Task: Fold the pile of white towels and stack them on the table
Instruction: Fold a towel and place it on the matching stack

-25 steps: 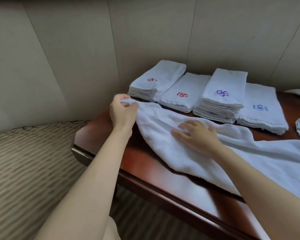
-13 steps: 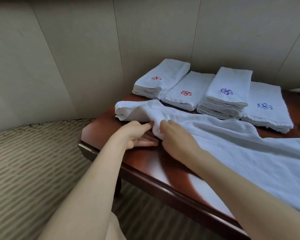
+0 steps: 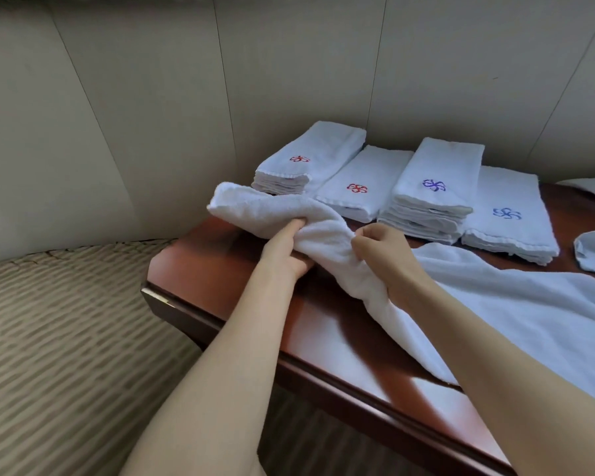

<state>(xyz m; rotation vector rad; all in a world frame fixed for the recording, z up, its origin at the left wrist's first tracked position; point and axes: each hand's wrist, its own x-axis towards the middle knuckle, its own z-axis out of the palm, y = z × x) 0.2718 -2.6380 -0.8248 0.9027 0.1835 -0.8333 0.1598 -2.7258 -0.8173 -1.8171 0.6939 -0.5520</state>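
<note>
No readable writing anywhere, just little embroidered pinwheel logos on the folded towels at the back of the worktop (image 3: 200,269): red on the left stack (image 3: 310,159) and on the towel (image 3: 364,183) beside it, purple on the taller stack (image 3: 437,180), blue on the right one (image 3: 509,214). All four are lying with their long sides running away toward the wall. The loose towel (image 3: 323,231) is bunched into a rope shape, its long axis going from the far-left corner down toward the near right, where it's spreading out flat over the worktop. The left hand (image 3: 285,249) is gripping the bunched part from below, fingers tucked into the cloth. The right hand (image 3: 385,259) is pinching it just beside, fingers curled. Its rolled end is sticking up left of the hands, close to the red-logo stack.
</note>
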